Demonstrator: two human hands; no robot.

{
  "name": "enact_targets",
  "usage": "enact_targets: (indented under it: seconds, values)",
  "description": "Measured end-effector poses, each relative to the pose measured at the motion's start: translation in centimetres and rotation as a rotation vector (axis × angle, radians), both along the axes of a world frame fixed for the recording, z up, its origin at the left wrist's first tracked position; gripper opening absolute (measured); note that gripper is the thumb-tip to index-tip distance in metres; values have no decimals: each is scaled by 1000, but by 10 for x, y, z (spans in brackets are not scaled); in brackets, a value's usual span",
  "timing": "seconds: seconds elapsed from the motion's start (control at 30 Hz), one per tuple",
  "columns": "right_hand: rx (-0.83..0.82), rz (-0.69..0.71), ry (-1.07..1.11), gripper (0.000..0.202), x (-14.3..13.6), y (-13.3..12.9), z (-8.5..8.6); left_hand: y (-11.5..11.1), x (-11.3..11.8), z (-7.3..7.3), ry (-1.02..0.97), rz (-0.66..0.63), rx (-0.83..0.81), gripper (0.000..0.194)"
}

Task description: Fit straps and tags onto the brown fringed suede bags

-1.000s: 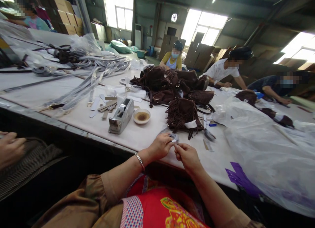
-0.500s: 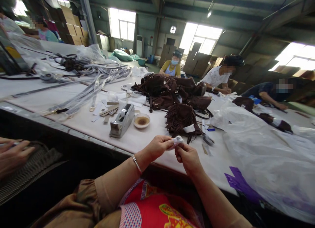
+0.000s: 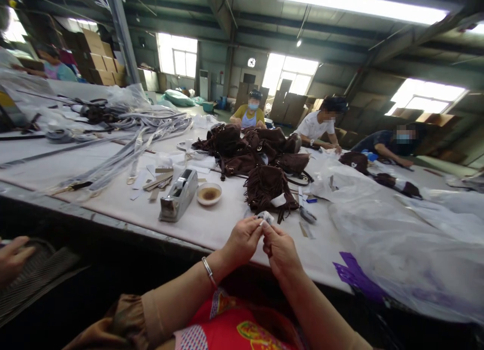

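Observation:
My left hand (image 3: 242, 239) and my right hand (image 3: 282, 250) meet above the near edge of the table. Both are closed, pinching a small crumpled white wrapping (image 3: 267, 217) that looks like thin paper or plastic. A greyish patch shows on it; whatever it covers I cannot make out. Just beyond my fingers lies a dark brown fringed bag (image 3: 264, 186) with a white piece of paper (image 3: 279, 200) on its front. To the left stand a grey tape dispenser (image 3: 179, 196) and a small white dish (image 3: 209, 194) with brownish contents.
More brown bags (image 3: 242, 161) are heaped behind. Plastic-wrapped straps (image 3: 132, 133) spread at left, near cardboard strips (image 3: 161, 179). Scissors (image 3: 307, 215) and clear plastic sheeting (image 3: 381, 229) lie at right. Co-workers sit across the table; another person's hand (image 3: 15, 259) shows at far left.
My view has tilted upward and shifted slightly right. My fingers have drawn closer together on the white wrapping, which looks more bunched. The other person's hand at left shows less.

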State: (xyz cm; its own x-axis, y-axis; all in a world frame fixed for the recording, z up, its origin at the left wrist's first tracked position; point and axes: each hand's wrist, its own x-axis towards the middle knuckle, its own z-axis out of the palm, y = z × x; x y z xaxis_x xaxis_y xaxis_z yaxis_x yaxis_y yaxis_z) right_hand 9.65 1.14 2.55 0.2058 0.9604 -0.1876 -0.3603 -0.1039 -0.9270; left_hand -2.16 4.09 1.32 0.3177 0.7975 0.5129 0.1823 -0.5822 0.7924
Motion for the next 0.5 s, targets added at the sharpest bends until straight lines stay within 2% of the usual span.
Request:
enact_targets:
  seconds: [0.07,0.13,0.2,0.27,0.37,0.43,0.5]
  values:
    - [-39,-8,104,48,1,-1,-1,-10,5,-3,160,91,118,28]
    - [-58,-17,147,47,6,-4,-6,-19,7,-5,291,114,173,25]
    - [-41,-35,161,46,16,-8,-13,-22,5,-6,320,55,199,25]
    - [-18,-54,163,44,29,-12,-21,-17,1,-8,242,18,184,34]
    - [-26,-106,175,42,51,-15,-33,13,-4,-14,88,136,9,39]
    - [-38,-150,196,43,65,-15,-39,45,-4,-16,29,233,-198,36]
    - [-37,-172,216,44,76,-13,-44,78,3,-16,-47,275,-461,32]
